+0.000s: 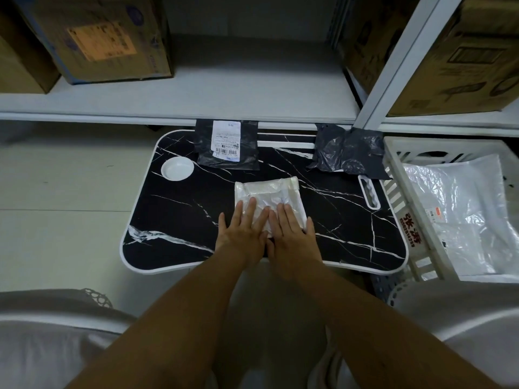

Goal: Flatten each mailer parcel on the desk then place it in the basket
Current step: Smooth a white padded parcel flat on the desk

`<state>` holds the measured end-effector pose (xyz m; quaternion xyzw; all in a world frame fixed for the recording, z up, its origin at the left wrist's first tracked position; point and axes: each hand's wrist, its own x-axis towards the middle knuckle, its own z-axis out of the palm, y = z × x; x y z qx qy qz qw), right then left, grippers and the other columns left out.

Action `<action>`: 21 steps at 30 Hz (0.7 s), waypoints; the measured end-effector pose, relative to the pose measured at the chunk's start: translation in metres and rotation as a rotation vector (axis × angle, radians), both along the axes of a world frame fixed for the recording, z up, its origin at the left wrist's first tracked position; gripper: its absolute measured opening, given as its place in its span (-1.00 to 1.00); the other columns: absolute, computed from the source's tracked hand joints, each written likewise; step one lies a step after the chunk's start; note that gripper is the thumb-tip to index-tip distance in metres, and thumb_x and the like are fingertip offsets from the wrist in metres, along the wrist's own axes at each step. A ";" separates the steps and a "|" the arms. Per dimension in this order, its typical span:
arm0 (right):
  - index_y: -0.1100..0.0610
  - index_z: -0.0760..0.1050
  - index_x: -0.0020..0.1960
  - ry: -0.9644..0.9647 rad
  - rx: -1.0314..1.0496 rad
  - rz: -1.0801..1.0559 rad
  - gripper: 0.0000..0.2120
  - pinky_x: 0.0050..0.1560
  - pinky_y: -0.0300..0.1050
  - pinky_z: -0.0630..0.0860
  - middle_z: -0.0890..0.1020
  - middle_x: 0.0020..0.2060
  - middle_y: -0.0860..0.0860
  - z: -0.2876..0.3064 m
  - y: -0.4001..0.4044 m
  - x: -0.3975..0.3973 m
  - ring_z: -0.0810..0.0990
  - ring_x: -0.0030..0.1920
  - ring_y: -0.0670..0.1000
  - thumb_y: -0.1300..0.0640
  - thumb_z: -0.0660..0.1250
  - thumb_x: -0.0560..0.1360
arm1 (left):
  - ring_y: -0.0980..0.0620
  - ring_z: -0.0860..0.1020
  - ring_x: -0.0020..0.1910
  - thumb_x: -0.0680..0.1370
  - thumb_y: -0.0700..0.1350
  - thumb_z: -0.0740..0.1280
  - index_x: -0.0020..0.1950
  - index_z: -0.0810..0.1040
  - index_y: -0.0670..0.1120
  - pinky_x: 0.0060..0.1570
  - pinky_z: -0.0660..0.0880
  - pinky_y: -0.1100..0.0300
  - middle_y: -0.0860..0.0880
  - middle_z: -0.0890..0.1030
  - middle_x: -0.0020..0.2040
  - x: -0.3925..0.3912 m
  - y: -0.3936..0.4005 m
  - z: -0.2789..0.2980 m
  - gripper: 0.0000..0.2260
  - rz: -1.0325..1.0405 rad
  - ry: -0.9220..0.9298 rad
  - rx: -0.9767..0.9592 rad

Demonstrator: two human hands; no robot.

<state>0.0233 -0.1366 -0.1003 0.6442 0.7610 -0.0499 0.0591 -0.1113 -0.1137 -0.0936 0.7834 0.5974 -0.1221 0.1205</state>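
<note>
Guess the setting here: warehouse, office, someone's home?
Most likely a small parcel storeroom or packing area. Metal shelving holds cardboard boxes, mailer parcels lie on a low marble-pattern lap desk on the floor, and a white basket beside it already holds a white mailer.

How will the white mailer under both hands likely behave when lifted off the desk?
The white mailer looks like thin, creased plastic film, so probably floppy and light. Its glossy surface may slip on the smooth desk.
</note>
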 end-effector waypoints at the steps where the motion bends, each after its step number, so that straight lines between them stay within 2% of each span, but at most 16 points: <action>1: 0.16 0.27 0.49 -0.006 0.000 0.008 -0.37 0.32 0.35 0.28 0.28 0.49 0.14 0.002 0.000 0.000 0.22 0.50 0.08 -0.13 -0.09 0.54 | -0.11 -0.33 0.51 0.65 0.14 -0.17 0.50 -0.40 0.10 0.46 -0.14 -0.25 -0.05 -0.43 0.50 0.000 0.000 0.001 -0.48 0.006 -0.006 -0.007; 4: 0.11 0.17 0.54 0.042 0.023 0.068 -0.45 0.45 0.30 0.06 0.16 0.54 0.07 0.010 0.004 0.002 0.05 0.55 0.03 -0.08 -0.01 0.60 | -0.14 -0.29 0.52 0.65 0.13 -0.09 0.53 -0.32 0.07 0.46 -0.13 -0.24 -0.08 -0.35 0.54 0.002 0.000 0.004 -0.45 -0.009 -0.006 0.025; 5: 0.09 0.22 0.51 0.073 0.043 0.075 -0.50 0.48 0.24 -0.01 0.20 0.53 0.04 0.014 0.008 0.004 0.05 0.55 0.01 -0.05 0.03 0.62 | -0.14 -0.26 0.53 0.65 0.11 -0.03 0.55 -0.24 0.05 0.47 -0.11 -0.24 -0.11 -0.28 0.56 0.002 0.000 0.006 -0.44 -0.025 -0.004 0.054; 7: 0.07 0.41 0.37 0.110 0.153 0.054 -0.62 0.49 0.15 -0.02 0.33 0.47 0.00 0.022 0.019 0.009 0.19 0.50 -0.01 0.00 0.07 0.63 | -0.14 -0.12 0.55 0.63 0.05 0.06 0.53 0.04 -0.01 0.47 -0.06 -0.23 -0.17 -0.03 0.56 0.003 0.002 0.011 -0.51 -0.051 -0.032 0.144; 9: 0.05 0.35 0.39 0.115 0.140 0.015 -0.63 0.49 0.13 0.00 0.17 0.53 0.02 0.023 0.033 0.011 0.11 0.52 0.00 -0.01 0.04 0.64 | -0.13 0.14 0.49 0.62 0.01 0.09 0.36 0.30 -0.04 0.46 0.06 -0.18 -0.18 0.28 0.41 0.006 0.009 0.016 -0.67 -0.045 -0.070 0.250; 11: 0.06 0.11 0.53 0.130 0.000 -0.012 -0.53 0.50 0.18 -0.02 -0.09 0.57 0.00 0.017 0.041 0.015 -0.12 0.55 0.01 -0.06 -0.06 0.66 | -0.11 0.32 0.35 0.62 0.02 0.11 0.26 0.36 -0.05 0.41 0.20 -0.13 -0.14 0.40 0.27 0.011 0.017 0.020 -0.73 -0.031 -0.091 0.307; 13: 0.05 -0.06 0.57 0.111 -0.079 -0.004 -0.48 0.51 0.20 -0.04 -0.22 0.56 -0.02 0.013 0.042 0.015 -0.22 0.55 -0.01 -0.10 -0.15 0.66 | -0.11 0.36 0.29 0.60 0.03 0.16 0.26 0.34 -0.06 0.34 0.31 -0.09 -0.14 0.39 0.24 0.016 0.024 0.020 -0.72 -0.023 -0.093 0.298; 16: 0.04 -0.08 0.58 0.102 -0.090 -0.011 -0.47 0.50 0.22 -0.06 -0.20 0.56 -0.02 0.012 0.039 0.013 -0.21 0.55 -0.01 -0.09 -0.16 0.66 | -0.10 0.29 0.36 0.58 0.01 0.16 0.30 0.29 -0.07 0.32 0.32 -0.06 -0.15 0.32 0.34 0.020 0.028 0.012 -0.67 0.014 -0.089 0.257; 19: 0.06 0.12 0.54 0.104 -0.068 -0.021 -0.50 0.49 0.22 -0.01 0.01 0.56 0.00 0.017 0.047 0.009 -0.02 0.55 0.03 -0.09 -0.09 0.65 | -0.12 0.11 0.50 0.61 0.01 0.10 0.41 0.20 -0.09 0.41 0.19 -0.13 -0.16 0.09 0.53 0.019 0.029 0.007 -0.61 0.024 -0.085 0.183; 21: 0.06 0.34 0.40 0.073 0.001 -0.008 -0.58 0.45 0.18 0.11 0.27 0.46 0.02 0.022 0.058 0.010 0.24 0.45 0.06 -0.06 -0.02 0.63 | -0.12 0.13 0.49 0.62 0.02 0.08 0.41 0.18 -0.11 0.41 0.18 -0.12 -0.14 0.08 0.54 0.018 0.032 0.008 -0.60 -0.004 -0.072 0.187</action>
